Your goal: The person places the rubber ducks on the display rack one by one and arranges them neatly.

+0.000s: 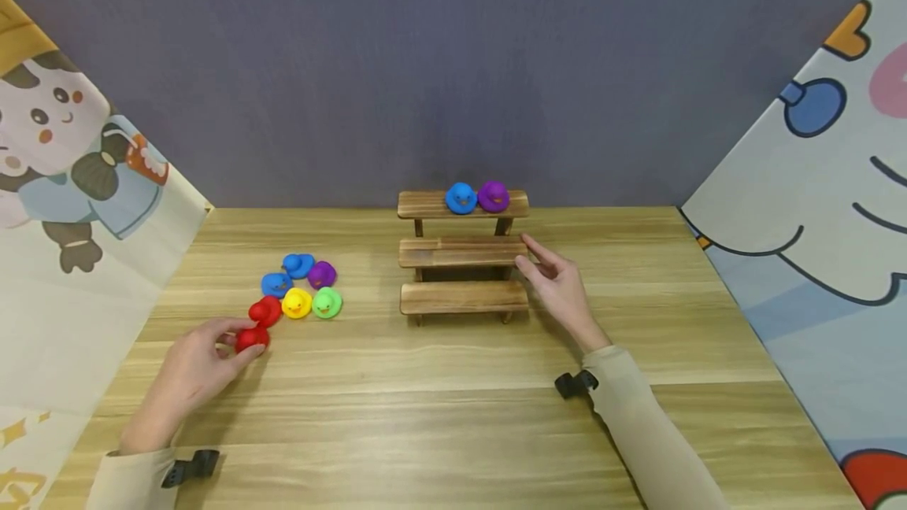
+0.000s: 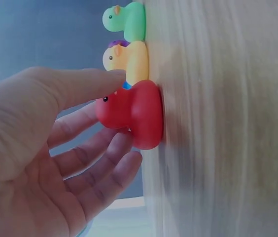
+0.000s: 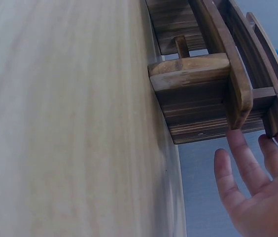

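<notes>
My left hand [image 1: 201,364] pinches a red rubber duck [image 1: 249,339] between thumb and fingers, at the near end of a loose group of ducks. In the left wrist view this duck's base is right at the tabletop. My right hand [image 1: 562,290] is at the right end of a three-step wooden stand [image 1: 464,299]. Its thumb and forefinger span the end of the middle step, fingertips right at the wood, while the other fingers spread below in the right wrist view. On the top step sit a blue duck [image 1: 461,199] and a purple duck [image 1: 494,197], side by side.
Beyond the left hand stand another red duck [image 1: 265,311], two blue ducks [image 1: 276,285], a second purple duck [image 1: 322,275], a yellow duck [image 1: 297,304] and a green duck [image 1: 327,303]. A grey wall [image 1: 319,85] rises behind the wooden table [image 1: 354,415]; printed panels flank it.
</notes>
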The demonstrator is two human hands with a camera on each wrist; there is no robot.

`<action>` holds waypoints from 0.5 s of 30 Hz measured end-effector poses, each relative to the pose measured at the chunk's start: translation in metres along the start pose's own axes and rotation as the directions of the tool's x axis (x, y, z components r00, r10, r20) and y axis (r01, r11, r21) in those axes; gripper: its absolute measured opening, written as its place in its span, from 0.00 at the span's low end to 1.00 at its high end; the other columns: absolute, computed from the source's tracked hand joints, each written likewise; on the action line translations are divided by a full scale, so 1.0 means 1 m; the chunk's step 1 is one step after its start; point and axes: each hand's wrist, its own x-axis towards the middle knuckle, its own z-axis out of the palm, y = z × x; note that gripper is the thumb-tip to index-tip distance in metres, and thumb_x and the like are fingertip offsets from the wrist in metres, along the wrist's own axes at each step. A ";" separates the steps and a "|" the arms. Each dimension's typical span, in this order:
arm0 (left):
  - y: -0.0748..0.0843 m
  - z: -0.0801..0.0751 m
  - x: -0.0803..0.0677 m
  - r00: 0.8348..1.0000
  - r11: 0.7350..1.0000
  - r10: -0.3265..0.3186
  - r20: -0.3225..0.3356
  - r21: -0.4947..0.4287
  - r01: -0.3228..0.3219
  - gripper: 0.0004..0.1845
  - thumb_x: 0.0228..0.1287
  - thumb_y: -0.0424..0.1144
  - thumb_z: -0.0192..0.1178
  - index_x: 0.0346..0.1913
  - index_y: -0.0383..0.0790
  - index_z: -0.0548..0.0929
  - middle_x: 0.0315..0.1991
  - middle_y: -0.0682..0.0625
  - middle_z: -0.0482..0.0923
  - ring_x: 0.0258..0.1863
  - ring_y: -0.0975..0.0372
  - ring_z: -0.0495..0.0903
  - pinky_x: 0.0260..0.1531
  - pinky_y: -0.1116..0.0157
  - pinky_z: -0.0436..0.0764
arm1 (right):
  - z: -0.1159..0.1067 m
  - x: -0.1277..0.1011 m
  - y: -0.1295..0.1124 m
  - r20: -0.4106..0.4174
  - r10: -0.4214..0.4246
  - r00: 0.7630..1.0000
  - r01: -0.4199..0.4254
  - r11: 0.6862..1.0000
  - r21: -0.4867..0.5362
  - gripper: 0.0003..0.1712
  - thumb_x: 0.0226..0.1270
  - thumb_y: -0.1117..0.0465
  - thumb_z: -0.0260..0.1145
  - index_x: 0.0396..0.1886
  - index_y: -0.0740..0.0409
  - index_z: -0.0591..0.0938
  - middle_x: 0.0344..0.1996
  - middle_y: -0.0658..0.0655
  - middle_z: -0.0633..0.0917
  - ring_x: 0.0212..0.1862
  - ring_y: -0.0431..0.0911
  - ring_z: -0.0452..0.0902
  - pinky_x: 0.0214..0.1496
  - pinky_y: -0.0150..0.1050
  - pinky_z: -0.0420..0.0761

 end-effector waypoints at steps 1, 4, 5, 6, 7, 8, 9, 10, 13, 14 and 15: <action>0.000 0.000 0.000 1.000 1.000 0.000 0.002 0.001 0.000 0.20 0.57 0.37 0.80 0.50 0.32 0.88 0.43 0.36 0.90 0.33 0.52 0.87 0.28 0.68 0.79 | 0.000 0.000 0.000 -0.001 -0.001 1.000 0.001 1.000 0.001 0.30 0.78 0.50 0.70 0.76 0.45 0.78 0.72 0.62 0.80 0.55 0.61 0.90 0.31 0.27 0.82; 0.001 -0.003 0.000 1.000 1.000 -0.008 0.031 -0.006 0.008 0.21 0.58 0.36 0.79 0.52 0.31 0.88 0.44 0.35 0.90 0.34 0.49 0.89 0.30 0.64 0.83 | 0.000 0.000 0.001 -0.001 -0.008 1.000 0.008 1.000 0.002 0.30 0.78 0.51 0.70 0.76 0.45 0.78 0.72 0.62 0.80 0.54 0.60 0.90 0.30 0.27 0.82; 0.001 -0.004 0.000 0.999 1.000 -0.010 0.039 -0.005 0.011 0.21 0.58 0.36 0.79 0.52 0.31 0.88 0.44 0.35 0.90 0.34 0.49 0.89 0.31 0.62 0.84 | 0.000 0.000 0.001 -0.003 -0.010 1.000 0.010 1.000 0.000 0.29 0.78 0.51 0.70 0.76 0.45 0.78 0.71 0.62 0.80 0.54 0.60 0.90 0.30 0.27 0.81; 0.002 -0.005 0.000 0.999 1.000 -0.014 0.049 -0.006 0.014 0.21 0.58 0.36 0.79 0.53 0.31 0.88 0.44 0.34 0.90 0.34 0.48 0.89 0.31 0.60 0.85 | -0.001 0.001 0.002 -0.003 -0.012 1.000 0.012 1.000 -0.003 0.29 0.78 0.51 0.70 0.76 0.45 0.78 0.71 0.62 0.81 0.53 0.59 0.91 0.29 0.28 0.81; 0.003 -0.005 0.000 0.998 1.000 -0.017 0.058 -0.008 0.017 0.21 0.59 0.36 0.79 0.53 0.31 0.87 0.44 0.34 0.90 0.35 0.47 0.90 0.32 0.58 0.86 | -0.001 0.001 0.002 -0.003 -0.014 1.000 0.014 1.000 -0.005 0.29 0.78 0.51 0.70 0.76 0.45 0.78 0.71 0.61 0.81 0.53 0.58 0.91 0.29 0.28 0.80; 0.004 -0.006 0.000 0.998 1.000 -0.019 0.068 -0.009 0.020 0.21 0.59 0.37 0.78 0.54 0.31 0.87 0.44 0.34 0.90 0.35 0.46 0.90 0.33 0.56 0.86 | -0.001 0.001 0.003 -0.005 -0.015 1.000 0.015 1.000 -0.009 0.29 0.78 0.51 0.69 0.76 0.45 0.78 0.70 0.62 0.82 0.52 0.57 0.91 0.27 0.28 0.79; 0.005 -0.007 0.001 0.997 1.000 -0.020 0.074 -0.009 0.021 0.21 0.60 0.37 0.78 0.54 0.31 0.87 0.45 0.34 0.90 0.35 0.46 0.90 0.33 0.55 0.86 | -0.001 0.001 0.003 -0.007 -0.015 1.000 0.015 1.000 -0.011 0.29 0.78 0.51 0.70 0.75 0.44 0.78 0.70 0.62 0.82 0.51 0.56 0.92 0.27 0.28 0.79; 0.006 -0.007 0.001 0.997 1.000 -0.019 0.076 -0.006 0.019 0.21 0.60 0.37 0.78 0.53 0.31 0.88 0.44 0.34 0.91 0.35 0.46 0.90 0.33 0.55 0.87 | -0.001 0.001 0.003 -0.009 -0.014 1.000 0.014 1.000 -0.014 0.29 0.78 0.51 0.70 0.75 0.44 0.78 0.70 0.62 0.82 0.51 0.55 0.92 0.27 0.28 0.79; 0.009 -0.008 0.001 0.995 1.000 -0.027 0.093 -0.006 0.028 0.20 0.61 0.38 0.78 0.53 0.32 0.88 0.44 0.35 0.91 0.37 0.45 0.91 0.32 0.57 0.86 | 0.000 0.000 0.003 -0.014 -0.019 1.000 0.018 1.000 -0.014 0.29 0.78 0.50 0.70 0.75 0.45 0.79 0.70 0.62 0.82 0.51 0.56 0.92 0.27 0.28 0.79; 0.010 -0.008 0.001 0.995 1.000 -0.029 0.100 -0.009 0.030 0.20 0.61 0.38 0.78 0.53 0.33 0.88 0.45 0.35 0.91 0.38 0.45 0.91 0.32 0.57 0.86 | 0.000 0.000 0.003 -0.014 -0.019 1.000 0.019 1.000 -0.013 0.29 0.78 0.50 0.70 0.75 0.45 0.79 0.70 0.63 0.82 0.51 0.57 0.92 0.28 0.28 0.79; 0.011 -0.008 0.000 0.993 0.999 -0.033 0.110 -0.015 0.035 0.20 0.61 0.38 0.77 0.54 0.33 0.88 0.45 0.35 0.91 0.38 0.45 0.92 0.32 0.59 0.87 | 0.000 -0.001 0.003 -0.013 -0.020 1.000 0.019 1.000 -0.010 0.29 0.78 0.51 0.70 0.75 0.46 0.78 0.71 0.62 0.81 0.52 0.58 0.91 0.29 0.27 0.80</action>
